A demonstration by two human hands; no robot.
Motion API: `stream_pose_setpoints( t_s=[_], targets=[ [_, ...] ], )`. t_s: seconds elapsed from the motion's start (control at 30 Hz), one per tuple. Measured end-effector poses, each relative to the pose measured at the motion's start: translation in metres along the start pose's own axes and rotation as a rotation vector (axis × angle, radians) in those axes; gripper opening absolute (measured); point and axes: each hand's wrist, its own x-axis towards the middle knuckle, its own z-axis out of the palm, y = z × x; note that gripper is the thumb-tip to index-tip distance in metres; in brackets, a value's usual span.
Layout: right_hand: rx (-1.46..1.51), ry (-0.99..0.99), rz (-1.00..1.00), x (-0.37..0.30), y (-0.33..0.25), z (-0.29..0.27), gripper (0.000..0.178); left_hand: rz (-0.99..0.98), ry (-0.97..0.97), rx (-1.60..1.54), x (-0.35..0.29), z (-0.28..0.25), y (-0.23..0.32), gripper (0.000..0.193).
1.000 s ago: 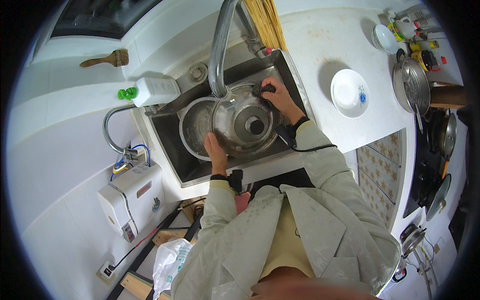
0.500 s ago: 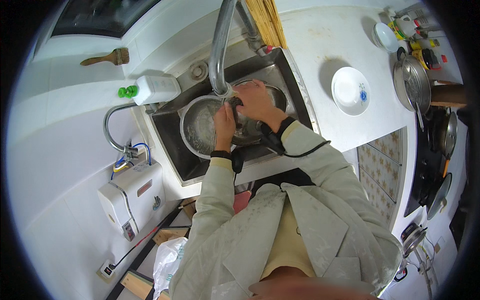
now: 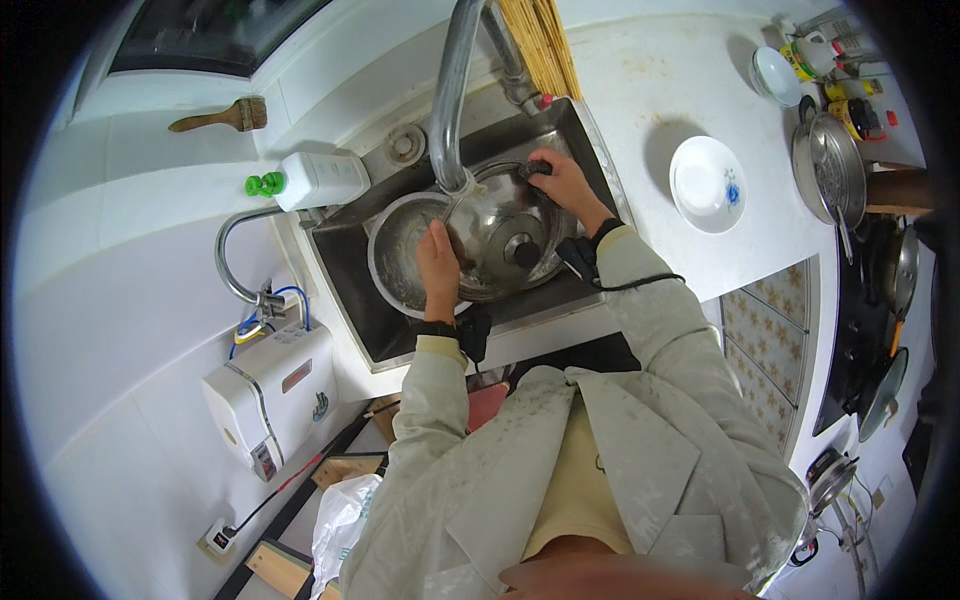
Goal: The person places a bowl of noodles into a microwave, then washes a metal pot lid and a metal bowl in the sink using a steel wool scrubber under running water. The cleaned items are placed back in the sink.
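Note:
A glass pot lid (image 3: 490, 240) with a metal rim and a black knob (image 3: 524, 252) is tilted over the sink (image 3: 340, 300), under the faucet (image 3: 450, 110). My left hand (image 3: 438, 268) is closed on the lid's left rim. At its far right edge, my right hand (image 3: 572, 190) presses a dark scrubber (image 3: 536, 168), probably steel wool, to the rim. A round metal basin (image 3: 392, 262) lies below and left of the lid, partly covered by it. Black bands with small dark devices are on both my wrists.
A white bottle with a green cap (image 3: 325, 181) stands at the sink's left corner, near a small curved tap (image 3: 222, 250). A white bowl (image 3: 708, 185) sits on the right counter (image 3: 620, 80). Bamboo sticks (image 3: 540, 45) lean behind the sink, and a brush (image 3: 225, 117) lies on the ledge.
My right hand has moved right with the scrubber, from under the faucet spout to the lid's far right edge. The lid's knob has come into plain sight. My left hand stays at the left rim.

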Motion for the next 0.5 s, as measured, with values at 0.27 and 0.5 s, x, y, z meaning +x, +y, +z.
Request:
stream_pose_setpoints(
  t_s=[0.27,0.5],
  targets=[
    [-0.408,-0.079,-0.193,0.009,-0.062,0.031,0.025,0.243,0.039,0.398,0.017,0.007,0.006,0.047],
    [-0.778,-0.105,-0.32,-0.012,-0.093,0.068,0.021,0.178,-0.02,0.372,0.016,0.019,0.013,0.046]
  ],
)
